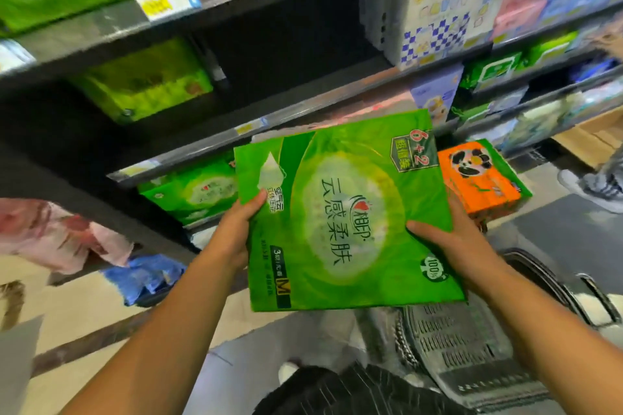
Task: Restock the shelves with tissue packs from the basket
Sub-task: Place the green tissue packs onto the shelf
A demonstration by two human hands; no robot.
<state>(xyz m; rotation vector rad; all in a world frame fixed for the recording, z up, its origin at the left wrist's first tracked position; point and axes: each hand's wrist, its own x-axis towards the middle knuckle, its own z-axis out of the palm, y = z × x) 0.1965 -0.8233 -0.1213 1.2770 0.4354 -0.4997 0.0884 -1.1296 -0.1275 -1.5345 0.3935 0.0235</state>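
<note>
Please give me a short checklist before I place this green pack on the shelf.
1. Left hand grips the green tissue pack at its edge: ok.
2. Right hand grips the opposite edge: ok.
3. Dark gap on the middle shelf beside a similar green pack looks free: ok.
4. Gap deep enough for the pack: cannot tell.
5. Pack clear of the orange pack behind it: cannot tell.

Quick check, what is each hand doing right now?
Left hand: grips the green tissue pack by its left edge.
Right hand: grips the same pack's right side.
</note>
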